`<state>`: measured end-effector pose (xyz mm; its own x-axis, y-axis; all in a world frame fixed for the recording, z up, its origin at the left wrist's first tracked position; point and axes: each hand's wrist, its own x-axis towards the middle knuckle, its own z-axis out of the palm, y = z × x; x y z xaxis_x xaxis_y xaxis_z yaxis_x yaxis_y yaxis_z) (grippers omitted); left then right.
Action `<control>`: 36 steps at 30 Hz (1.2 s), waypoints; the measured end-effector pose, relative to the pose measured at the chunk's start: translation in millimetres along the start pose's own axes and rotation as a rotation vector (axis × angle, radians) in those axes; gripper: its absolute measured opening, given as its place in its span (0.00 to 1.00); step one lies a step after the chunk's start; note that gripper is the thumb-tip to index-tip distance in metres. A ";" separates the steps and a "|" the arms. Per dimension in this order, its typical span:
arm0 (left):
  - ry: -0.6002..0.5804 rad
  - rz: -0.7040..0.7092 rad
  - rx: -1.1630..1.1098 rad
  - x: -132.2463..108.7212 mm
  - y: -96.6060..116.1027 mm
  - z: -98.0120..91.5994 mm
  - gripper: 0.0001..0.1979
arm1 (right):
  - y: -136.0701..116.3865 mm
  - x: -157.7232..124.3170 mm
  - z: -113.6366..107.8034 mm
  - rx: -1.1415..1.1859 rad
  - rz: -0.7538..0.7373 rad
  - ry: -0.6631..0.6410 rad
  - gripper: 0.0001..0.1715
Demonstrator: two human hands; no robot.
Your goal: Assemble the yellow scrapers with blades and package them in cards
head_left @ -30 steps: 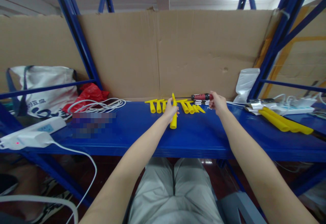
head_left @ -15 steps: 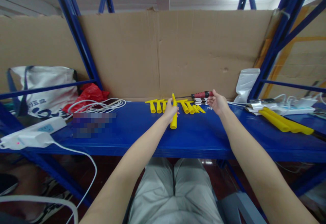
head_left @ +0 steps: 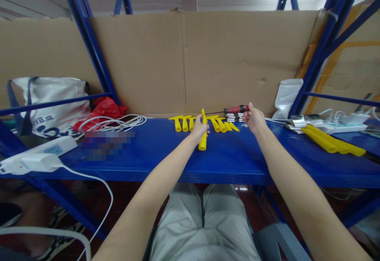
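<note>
My left hand is closed around a yellow tubular piece, whose wide open end points toward me and whose narrow part stands up. In my right hand is a screwdriver with a red and black handle, pinched near the handle's end. Its thin shaft runs left to the upper part of the yellow piece; whether the tip sits in a screw there is too small to tell. Behind my left hand lies a row of yellow T-shaped pieces, with small yellow wedge-like pieces at its right end.
Striped black-and-white small items lie below the screwdriver. Long yellow tubes and a white power strip are on the right of the blue table. Leftward are coiled white cables, a red bag and another power strip.
My right fingers have curled a little more around the screwdriver's handle end. The screwdriver has shifted slightly to the right. My left hand and the yellow piece have stayed almost still.
</note>
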<state>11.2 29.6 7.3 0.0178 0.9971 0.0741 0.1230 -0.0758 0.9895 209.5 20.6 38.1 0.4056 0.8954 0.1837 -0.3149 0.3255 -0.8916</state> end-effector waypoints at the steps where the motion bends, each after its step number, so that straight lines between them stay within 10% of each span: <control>1: -0.005 0.001 0.002 -0.4 -0.1 0.4 0.36 | 0.1 0.2 0.5 0.018 -0.007 0.018 0.20; 10: -0.007 0.033 -0.046 -3.4 2.3 0.9 0.37 | -3.3 2.0 0.8 0.114 -0.076 0.229 0.15; 24: -0.022 0.057 -0.025 -0.4 1.6 -0.1 0.38 | 7.8 -5.6 6.3 -0.159 -0.148 0.164 0.16; 36: -0.033 0.068 -0.005 2.0 -0.9 0.1 0.38 | 19.8 -6.8 5.0 -0.573 0.225 -0.090 0.10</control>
<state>11.2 31.7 6.5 0.0586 0.9889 0.1368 0.1157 -0.1428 0.9830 196.3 22.5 21.2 0.3007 0.9534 -0.0227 0.1368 -0.0667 -0.9883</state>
